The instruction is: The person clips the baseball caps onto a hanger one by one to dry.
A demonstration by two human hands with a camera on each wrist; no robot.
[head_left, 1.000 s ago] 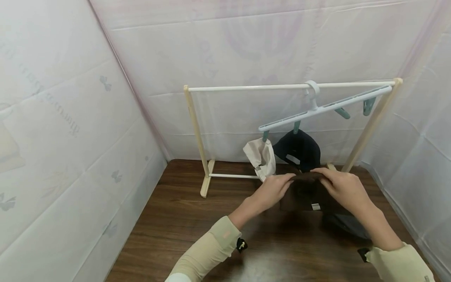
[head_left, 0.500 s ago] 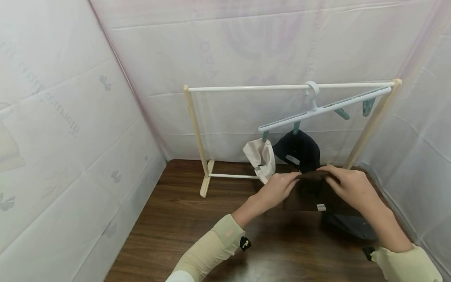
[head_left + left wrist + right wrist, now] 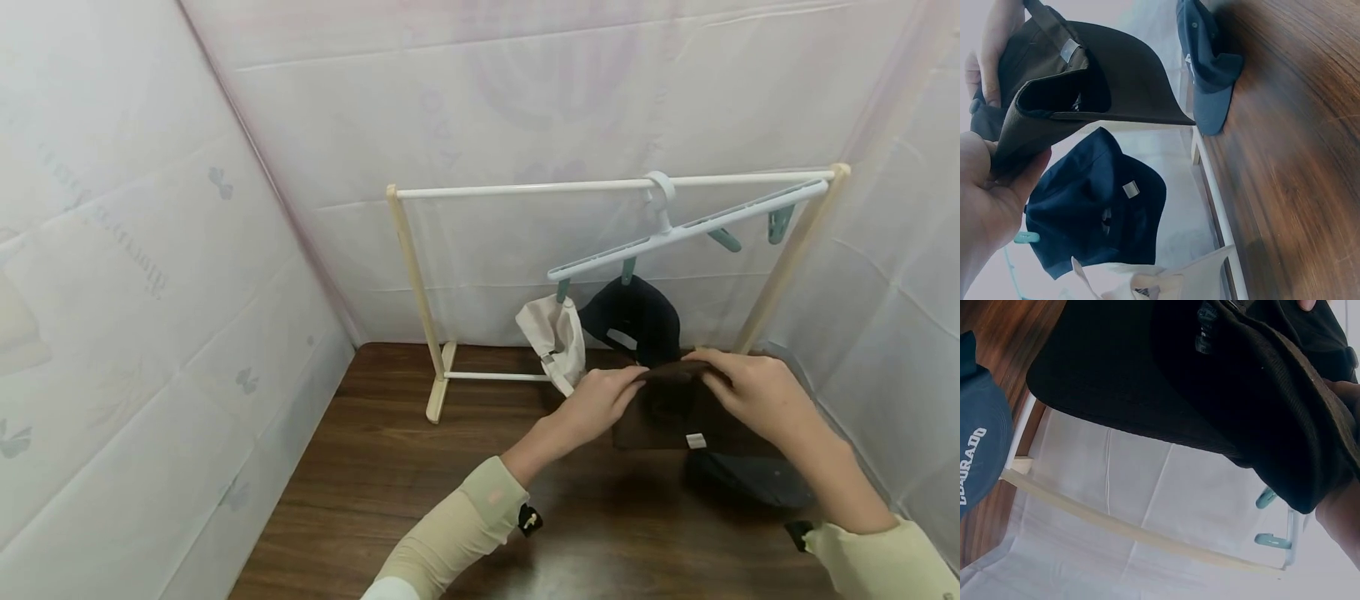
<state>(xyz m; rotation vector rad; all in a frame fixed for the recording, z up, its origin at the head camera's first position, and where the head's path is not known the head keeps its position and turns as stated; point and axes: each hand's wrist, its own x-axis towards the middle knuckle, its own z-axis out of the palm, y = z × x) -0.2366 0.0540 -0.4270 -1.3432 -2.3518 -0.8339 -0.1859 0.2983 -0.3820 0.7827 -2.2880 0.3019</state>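
Observation:
A dark brown cap [image 3: 660, 417] is held up between both hands, its brim pointing down. My left hand [image 3: 596, 404] pinches its left edge and my right hand [image 3: 765, 396] grips the right edge. The left wrist view shows the brown cap [image 3: 1129, 75] from inside, with the left hand's thumb and fingers [image 3: 991, 200] around the fabric. Behind it, a navy cap [image 3: 648, 312] and a white cap [image 3: 555, 337] hang by clips from a tilted light blue hanger [image 3: 697, 227]. Two green clips at the hanger's right side carry nothing.
A rack with a white rod [image 3: 517, 190] and wooden posts stands at the back of the brown table [image 3: 360, 500]. On the table at the right lies a dark blue-grey cap [image 3: 750, 481], lettered in the right wrist view. White cloth walls [image 3: 225, 250] surround the table.
Both hands have moved slightly to the right with the brown cap. The hanger and its caps stay as they were, apart from a small shift of the whole view.

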